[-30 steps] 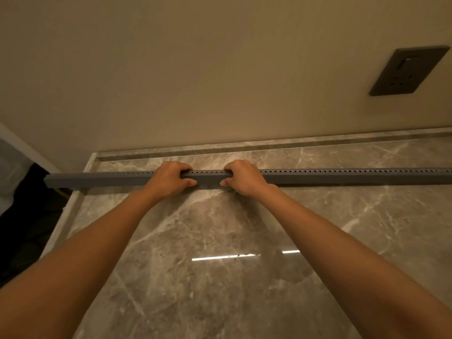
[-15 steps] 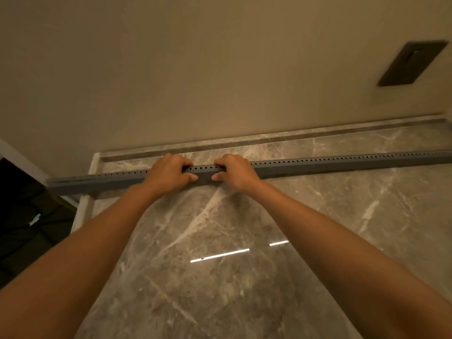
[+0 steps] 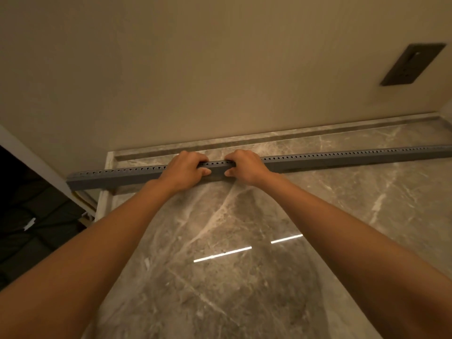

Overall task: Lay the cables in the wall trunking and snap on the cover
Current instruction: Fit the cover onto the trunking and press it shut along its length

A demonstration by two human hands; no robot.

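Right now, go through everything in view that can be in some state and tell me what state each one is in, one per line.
Grey trunking: lying flat on the marble surface, left end overhanging the edge, perforated side up.
Left hand: closed around the trunking, fingers over the top, thumb on the near face.
Right hand: closed around the trunking, right beside the left.
Wall socket: nothing plugged in; switch position too blurred to tell.
Cables: none visible.

Dim, warm yellowish light fills the scene. Two bright streaks of glare lie on the polished marble floor toward 5 o'clock of centre. The far 9 o'clock corner falls into near black. Soft shadows spread beneath the forearms. Straight lines bow toward the edges, and the wall socket looks slightly smeared.
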